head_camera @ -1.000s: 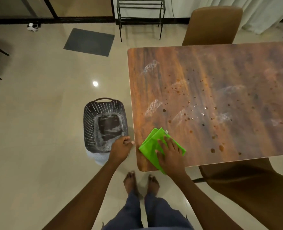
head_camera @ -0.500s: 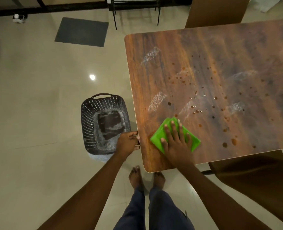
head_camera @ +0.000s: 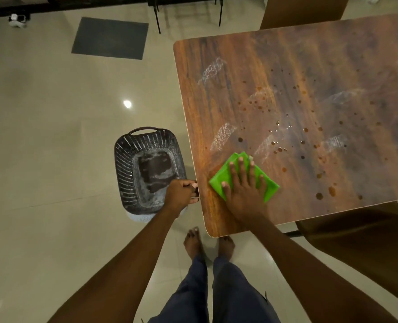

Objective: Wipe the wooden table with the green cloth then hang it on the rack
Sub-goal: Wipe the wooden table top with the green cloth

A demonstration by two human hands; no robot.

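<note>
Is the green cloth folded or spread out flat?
Folded. The green cloth shows layered edges at its far corner, a compact pad under the right hand.

Wooden counter (head_camera: 310, 73), spotted with brown droplets (head_camera: 319, 196) and pale smears. Green cloth (head_camera: 270, 189), folded, near the counter's front left corner; right hand (head_camera: 243, 190) flat on it, fingers (head_camera: 240, 165) spread. Left hand (head_camera: 179, 196) curled at the counter's left edge. Dark perforated basket (head_camera: 123, 164) on the floor left of the counter.
</note>
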